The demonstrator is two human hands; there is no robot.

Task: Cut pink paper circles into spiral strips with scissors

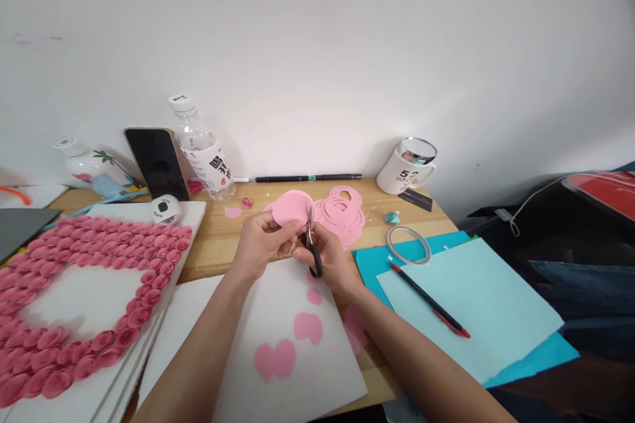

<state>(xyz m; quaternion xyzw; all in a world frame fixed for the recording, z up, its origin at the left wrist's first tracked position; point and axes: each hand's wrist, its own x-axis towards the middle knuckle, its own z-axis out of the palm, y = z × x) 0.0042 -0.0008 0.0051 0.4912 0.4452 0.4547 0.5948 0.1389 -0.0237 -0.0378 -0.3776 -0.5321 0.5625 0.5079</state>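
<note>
My left hand [264, 242] pinches a round piece of pink paper [292, 206] by its lower edge. In my right hand [328, 256] is a pair of scissors with black handles [314, 260]. The metal blades point up and lie against the right side of the pink circle. Behind and to the right is a pile of pink paper rings and circles [343, 213]. Below my hands, several pink paper scraps [276, 359] are scattered on a white sheet [297, 403].
At left stands a white board with rolled pink paper flowers [102, 340]. A phone [157, 162], a water bottle [206, 158] and a mug [403, 172] stand by the wall. On the right, a tape roll [424, 252] and a pen [429, 299] lie on blue paper sheets [496, 317].
</note>
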